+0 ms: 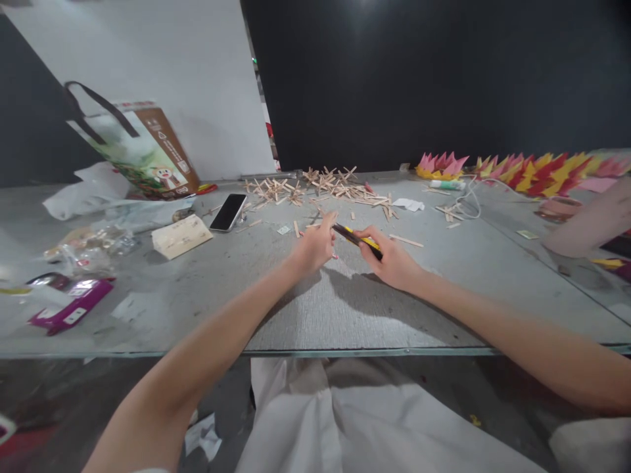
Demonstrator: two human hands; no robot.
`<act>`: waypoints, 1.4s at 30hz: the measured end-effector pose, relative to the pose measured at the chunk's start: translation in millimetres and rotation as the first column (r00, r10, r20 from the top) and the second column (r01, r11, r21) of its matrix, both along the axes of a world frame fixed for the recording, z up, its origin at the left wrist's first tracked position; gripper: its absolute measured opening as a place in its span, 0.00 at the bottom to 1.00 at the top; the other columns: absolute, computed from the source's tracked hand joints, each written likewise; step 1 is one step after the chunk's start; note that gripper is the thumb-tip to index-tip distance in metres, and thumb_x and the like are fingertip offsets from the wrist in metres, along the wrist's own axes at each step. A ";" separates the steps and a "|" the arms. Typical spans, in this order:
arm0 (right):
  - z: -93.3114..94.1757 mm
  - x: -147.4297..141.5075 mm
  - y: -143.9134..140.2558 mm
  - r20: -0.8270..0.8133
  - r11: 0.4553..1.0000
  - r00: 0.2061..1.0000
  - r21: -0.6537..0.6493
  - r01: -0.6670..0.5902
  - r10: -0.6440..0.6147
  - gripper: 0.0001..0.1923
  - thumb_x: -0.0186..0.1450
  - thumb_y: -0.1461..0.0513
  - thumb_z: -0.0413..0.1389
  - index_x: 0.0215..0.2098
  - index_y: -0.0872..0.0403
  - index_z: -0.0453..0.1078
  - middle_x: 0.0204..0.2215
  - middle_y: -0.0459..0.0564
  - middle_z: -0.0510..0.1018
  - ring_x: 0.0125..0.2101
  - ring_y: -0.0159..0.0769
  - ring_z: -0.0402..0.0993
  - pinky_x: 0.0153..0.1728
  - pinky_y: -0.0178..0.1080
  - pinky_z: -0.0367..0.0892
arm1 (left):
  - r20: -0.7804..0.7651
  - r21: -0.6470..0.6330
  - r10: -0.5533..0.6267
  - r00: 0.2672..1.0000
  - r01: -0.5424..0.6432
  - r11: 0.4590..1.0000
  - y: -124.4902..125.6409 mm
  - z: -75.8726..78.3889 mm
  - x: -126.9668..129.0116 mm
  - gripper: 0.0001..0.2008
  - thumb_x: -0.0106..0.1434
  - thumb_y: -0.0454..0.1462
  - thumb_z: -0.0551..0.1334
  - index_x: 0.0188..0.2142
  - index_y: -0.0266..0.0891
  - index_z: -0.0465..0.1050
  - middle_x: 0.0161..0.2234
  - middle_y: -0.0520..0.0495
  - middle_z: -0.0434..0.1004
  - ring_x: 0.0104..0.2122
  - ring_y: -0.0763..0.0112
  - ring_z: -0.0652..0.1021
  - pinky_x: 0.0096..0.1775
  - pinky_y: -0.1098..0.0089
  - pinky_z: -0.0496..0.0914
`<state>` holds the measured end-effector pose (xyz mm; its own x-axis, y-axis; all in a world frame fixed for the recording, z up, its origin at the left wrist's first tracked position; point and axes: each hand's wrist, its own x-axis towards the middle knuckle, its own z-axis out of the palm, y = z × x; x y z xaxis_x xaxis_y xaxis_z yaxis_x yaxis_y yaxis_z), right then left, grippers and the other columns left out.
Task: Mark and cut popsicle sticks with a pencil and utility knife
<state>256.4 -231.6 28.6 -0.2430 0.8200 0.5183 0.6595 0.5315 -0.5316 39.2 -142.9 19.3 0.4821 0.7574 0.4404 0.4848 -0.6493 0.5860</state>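
Observation:
My right hand [394,259] is closed around a black and yellow utility knife [359,239], whose front end points up and left toward my other hand. Just left of the knife's tip, my left hand [316,246] is pinched around a thin wooden stick [319,211]; only a little of the stick shows past the fingers. Both hands are above the middle of the grey table [315,315]. Behind them lies a pile of wooden sticks [340,184], some joined into crossed shapes. A loose stick [406,240] lies to the right of the knife.
To the left are a phone [229,212], a cream block [181,236], a purple packet [73,306] and a shopping bag [148,154]. Pink, red and yellow folded-paper pieces [537,174] line the back right, near a glue stick [447,185] and a white cord [473,200].

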 end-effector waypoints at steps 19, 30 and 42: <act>-7.7 -8.7 1.3 -0.052 1.000 0.998 -0.010 -0.021 0.021 0.15 0.77 0.55 0.49 0.55 0.52 0.69 0.27 0.47 0.79 0.17 0.33 0.64 0.24 0.36 0.59 | 0.143 -0.122 0.036 0.989 -0.019 0.992 4.8 -10.6 5.1 0.27 0.71 0.32 0.55 0.69 0.43 0.61 0.34 0.50 0.78 0.31 0.70 0.81 0.31 0.73 0.76; -6.8 -7.5 1.4 -0.051 1.000 0.998 -0.015 -0.023 0.022 0.14 0.77 0.55 0.50 0.55 0.52 0.69 0.23 0.43 0.74 0.16 0.32 0.60 0.23 0.35 0.56 | 0.166 -0.168 0.013 0.986 0.016 0.986 2.2 -9.4 4.1 0.28 0.70 0.30 0.56 0.69 0.42 0.61 0.34 0.51 0.77 0.31 0.71 0.81 0.28 0.77 0.75; -4.4 -9.1 1.0 -0.047 0.999 0.998 -0.004 -0.043 0.043 0.16 0.77 0.55 0.49 0.57 0.53 0.69 0.29 0.48 0.80 0.19 0.34 0.66 0.26 0.36 0.60 | 0.058 0.029 0.088 0.994 -0.090 0.996 -2.1 0.0 3.5 0.25 0.71 0.29 0.56 0.65 0.42 0.65 0.34 0.48 0.80 0.32 0.68 0.81 0.34 0.72 0.75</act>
<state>247.2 -230.6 24.2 -0.2534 0.8121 0.5257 0.6107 0.5557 -0.5641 42.7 -145.0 19.3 0.3868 0.7816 0.4894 0.5078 -0.6236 0.5944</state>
